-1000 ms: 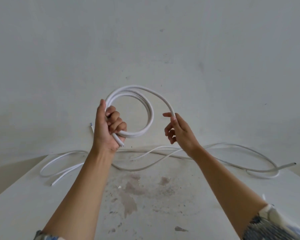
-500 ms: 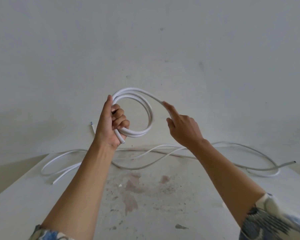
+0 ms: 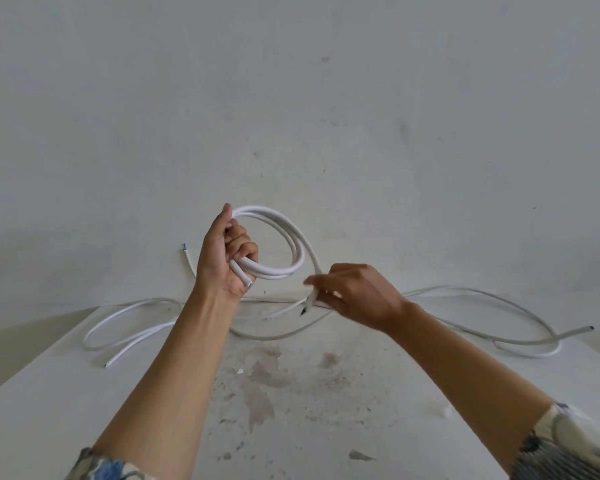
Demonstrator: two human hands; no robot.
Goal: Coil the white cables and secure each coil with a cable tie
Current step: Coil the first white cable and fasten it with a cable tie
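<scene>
One three-loop coil [image 3: 274, 273] gripped by left hand [image 3: 222, 261]; right hand [image 3: 355, 294] pinches its end; loose cables [image 3: 451, 288], count unclear, on table [image 3: 84, 410].

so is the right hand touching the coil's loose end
Touching: the head view shows the right hand pinching the white cable's tail just above its dark tip.

- Left sleeve [image 3: 99, 467] of pale printed cloth: cream ground with blue and grey-brown blotches, only its hem in view.
- Right sleeve [image 3: 568, 445] of matching printed cloth: whitish ground with dark grey-blue feathery marks, hem near the elbow.
- Left hand [image 3: 222, 261], right hand [image 3: 357, 296] and both forearms are uncovered.
</scene>
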